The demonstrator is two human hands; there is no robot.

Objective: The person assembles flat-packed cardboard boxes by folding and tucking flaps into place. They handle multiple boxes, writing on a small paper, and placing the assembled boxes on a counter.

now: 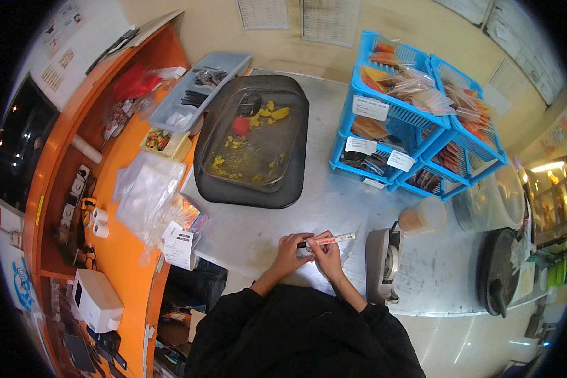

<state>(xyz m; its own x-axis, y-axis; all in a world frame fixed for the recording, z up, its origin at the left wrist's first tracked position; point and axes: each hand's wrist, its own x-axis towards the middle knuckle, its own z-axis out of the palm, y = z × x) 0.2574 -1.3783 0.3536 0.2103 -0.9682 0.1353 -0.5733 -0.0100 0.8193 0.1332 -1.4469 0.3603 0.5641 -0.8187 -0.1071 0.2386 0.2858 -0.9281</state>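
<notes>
A white marker pen [341, 239] with a black cap lies sideways between my two hands, over the near part of the metal table. My left hand [288, 254] is closed around the dark cap end. Fingers of my right hand [327, 256] pinch the white barrel, and its far end sticks out to the right. Whether the cap is still seated on the barrel is hidden by my fingers. To the right of my hands stands a grey tape dispenser [377, 264].
Beyond my hands sits a black tray [211, 192] with yellow bits and a red round piece. Stacked blue baskets [444, 120] hold bagged food at the back right. A lidded tub [431, 215] stands below them. Plastic bags [146, 198] and a white printer [98, 300] are on the orange counter.
</notes>
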